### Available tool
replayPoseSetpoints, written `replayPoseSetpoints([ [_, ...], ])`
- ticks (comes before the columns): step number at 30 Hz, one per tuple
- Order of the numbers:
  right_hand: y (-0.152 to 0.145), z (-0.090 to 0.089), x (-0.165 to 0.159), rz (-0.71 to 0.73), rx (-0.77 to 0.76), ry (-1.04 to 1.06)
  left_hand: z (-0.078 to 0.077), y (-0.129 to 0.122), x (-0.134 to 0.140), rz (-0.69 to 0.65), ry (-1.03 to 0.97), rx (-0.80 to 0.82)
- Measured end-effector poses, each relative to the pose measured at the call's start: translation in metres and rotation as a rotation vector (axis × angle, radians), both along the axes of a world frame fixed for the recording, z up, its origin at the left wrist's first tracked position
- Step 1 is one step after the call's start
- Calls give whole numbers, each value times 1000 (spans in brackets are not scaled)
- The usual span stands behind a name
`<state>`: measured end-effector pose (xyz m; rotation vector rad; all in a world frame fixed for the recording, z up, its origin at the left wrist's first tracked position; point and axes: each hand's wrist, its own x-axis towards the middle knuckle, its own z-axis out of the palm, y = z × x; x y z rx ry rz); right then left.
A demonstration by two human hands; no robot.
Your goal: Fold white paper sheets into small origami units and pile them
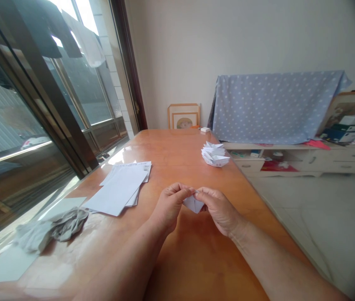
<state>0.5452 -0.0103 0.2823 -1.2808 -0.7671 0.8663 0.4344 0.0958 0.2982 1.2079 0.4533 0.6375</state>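
Note:
A small folded piece of white paper (pixel 193 204) is held between my two hands above the wooden table (pixel 177 150). My left hand (pixel 172 205) pinches its upper left edge with thumb and fingers. From the other side, my right hand (pixel 218 207) grips its right edge, the thumb close to the left thumb. The paper's lower end comes to a point. Farther back on the right stand several folded paper boats (pixel 215 154), nested close together. To the left lies a loose stack of white paper sheets (pixel 117 190), with writing on some lower sheets.
A crumpled grey cloth (pixel 67 223) lies at the table's left side. A small white box (pixel 205 129) sits at the far end. Beyond it are framed pictures (pixel 183 117) against the wall and a low white cabinet (pixel 321 159). A glass sliding door (pixel 39 125) runs along the left.

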Motion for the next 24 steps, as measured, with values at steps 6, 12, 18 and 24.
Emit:
replayPoseSetpoints([
  [6, 1, -2, -1, -28, -9, -73, -1, 0, 0, 46, 48, 15],
  [12, -2, 0, 1, 29, -38, -102, -4, 3, 1, 64, 51, 7],
  [18, -3, 4, 7, 28, -27, -90, -4, 7, -2, 24, 74, 18],
  [24, -1, 0, 13, -97, -29, -181, 3, 6, -5, 7, 140, 113],
])
